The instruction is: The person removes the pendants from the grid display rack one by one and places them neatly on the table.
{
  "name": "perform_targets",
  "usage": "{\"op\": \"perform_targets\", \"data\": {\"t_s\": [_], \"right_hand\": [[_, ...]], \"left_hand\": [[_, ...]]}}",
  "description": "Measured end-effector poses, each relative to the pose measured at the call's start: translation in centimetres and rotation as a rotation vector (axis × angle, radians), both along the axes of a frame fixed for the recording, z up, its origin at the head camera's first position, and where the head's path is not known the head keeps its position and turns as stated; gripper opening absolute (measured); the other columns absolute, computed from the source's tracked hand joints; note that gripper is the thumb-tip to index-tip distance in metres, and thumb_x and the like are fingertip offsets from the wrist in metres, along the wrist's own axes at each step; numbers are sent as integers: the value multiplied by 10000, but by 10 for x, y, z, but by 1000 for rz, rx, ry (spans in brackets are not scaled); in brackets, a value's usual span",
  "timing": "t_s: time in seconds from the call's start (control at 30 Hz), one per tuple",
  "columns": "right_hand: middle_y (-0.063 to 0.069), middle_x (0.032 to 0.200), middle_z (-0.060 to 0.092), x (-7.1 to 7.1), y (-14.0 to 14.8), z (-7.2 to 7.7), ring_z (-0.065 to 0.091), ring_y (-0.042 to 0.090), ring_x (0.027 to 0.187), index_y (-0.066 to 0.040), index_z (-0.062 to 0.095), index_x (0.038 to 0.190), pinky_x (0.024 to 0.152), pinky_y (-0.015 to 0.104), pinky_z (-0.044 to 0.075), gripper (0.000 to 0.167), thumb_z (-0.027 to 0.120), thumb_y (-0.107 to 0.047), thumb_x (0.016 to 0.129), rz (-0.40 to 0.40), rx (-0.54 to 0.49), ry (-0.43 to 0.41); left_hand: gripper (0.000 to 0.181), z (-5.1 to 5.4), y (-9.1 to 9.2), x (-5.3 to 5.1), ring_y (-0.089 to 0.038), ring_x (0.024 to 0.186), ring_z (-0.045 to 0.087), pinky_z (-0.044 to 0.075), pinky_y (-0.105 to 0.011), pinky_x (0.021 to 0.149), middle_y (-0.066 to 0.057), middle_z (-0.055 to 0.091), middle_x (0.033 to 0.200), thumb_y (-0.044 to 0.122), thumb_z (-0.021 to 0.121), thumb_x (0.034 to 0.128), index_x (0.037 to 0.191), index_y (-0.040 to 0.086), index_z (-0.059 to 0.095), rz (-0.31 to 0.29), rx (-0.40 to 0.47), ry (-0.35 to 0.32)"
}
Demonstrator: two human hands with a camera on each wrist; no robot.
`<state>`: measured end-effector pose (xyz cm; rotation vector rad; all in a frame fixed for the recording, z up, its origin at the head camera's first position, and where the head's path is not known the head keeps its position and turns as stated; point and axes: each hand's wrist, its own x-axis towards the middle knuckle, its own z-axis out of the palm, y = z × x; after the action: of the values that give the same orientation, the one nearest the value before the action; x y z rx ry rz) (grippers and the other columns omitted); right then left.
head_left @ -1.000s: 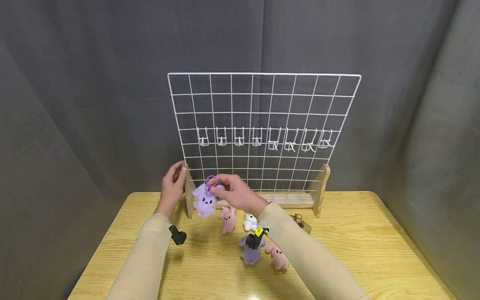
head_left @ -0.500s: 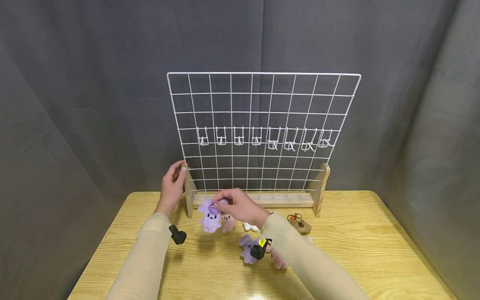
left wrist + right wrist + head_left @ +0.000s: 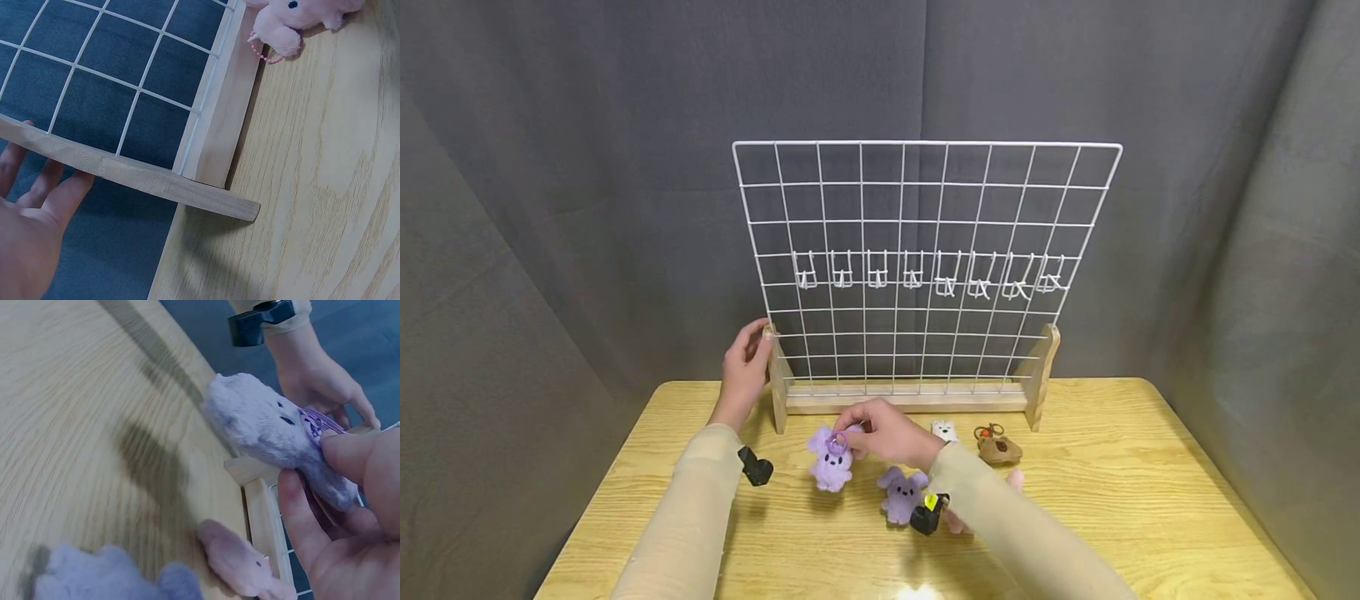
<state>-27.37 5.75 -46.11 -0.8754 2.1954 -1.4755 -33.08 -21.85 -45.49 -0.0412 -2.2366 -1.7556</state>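
A fluffy purple plush keychain (image 3: pixel 831 472) with a dotted face hangs above the table, in front of the rack's left end. My right hand (image 3: pixel 887 435) pinches it near its purple ring; in the right wrist view the thumb lies on the purple strands and the fingers are behind the plush (image 3: pixel 256 419). My left hand (image 3: pixel 745 377) holds the rack's left wooden upright (image 3: pixel 779 387), its fingertips against the wood (image 3: pixel 125 170) in the left wrist view. A pink plush (image 3: pixel 234 559) lies by the rack's base; in the head view my right hand hides it.
The white wire grid (image 3: pixel 880 200) carries a row of several hooks (image 3: pixel 912 271). On the table lie another purple plush (image 3: pixel 901 493), a white plush (image 3: pixel 943 430), a brown plush (image 3: pixel 1000 451) and a pink plush (image 3: pixel 957 523) partly behind my right sleeve.
My right hand has come down and slightly to the right with the purple plush keychain, toward the table. The left hand has stayed on the upright.
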Motion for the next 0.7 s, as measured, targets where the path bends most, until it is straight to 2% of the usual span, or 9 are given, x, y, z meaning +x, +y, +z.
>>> {"op": "perform_targets", "data": {"t_s": [0.07, 0.27, 0.5, 0.7], "right_hand": [[46, 974, 726, 1, 1, -2, 633, 158, 751, -53, 762, 1032, 669, 267, 521, 97, 669, -32, 1018, 12, 24, 24], [-21, 1014, 696, 2, 2, -5, 529, 153, 900, -99, 788, 992, 698, 214, 460, 90, 718, -43, 988, 40, 112, 134], [-63, 842, 689, 3, 1, -12, 468, 35, 637, -92, 786, 961, 624, 197, 436, 78, 726, -51, 989, 91, 192, 169], [-124, 830, 683, 6, 1, -18, 516, -4, 693, -121, 783, 954, 699, 199, 478, 86, 726, -71, 996, 112, 265, 181]], "left_hand": [[463, 0, 0, -1, -301, 1321, 575, 537, -566, 992, -108, 588, 1491, 453, 513, 1106, 1526, 258, 511, 3, -2, -1], [453, 1, 0, -2, -315, 1311, 580, 541, -563, 986, -135, 589, 1492, 425, 510, 1112, 1530, 250, 511, 4, 13, -2], [454, 2, -1, -2, -321, 1330, 569, 531, -580, 999, -137, 583, 1500, 425, 517, 1109, 1529, 252, 513, 0, 20, -10], [449, 2, 0, 0, -319, 1336, 566, 522, -584, 1008, -140, 585, 1503, 403, 515, 1113, 1534, 247, 513, -7, 21, -11]]}}
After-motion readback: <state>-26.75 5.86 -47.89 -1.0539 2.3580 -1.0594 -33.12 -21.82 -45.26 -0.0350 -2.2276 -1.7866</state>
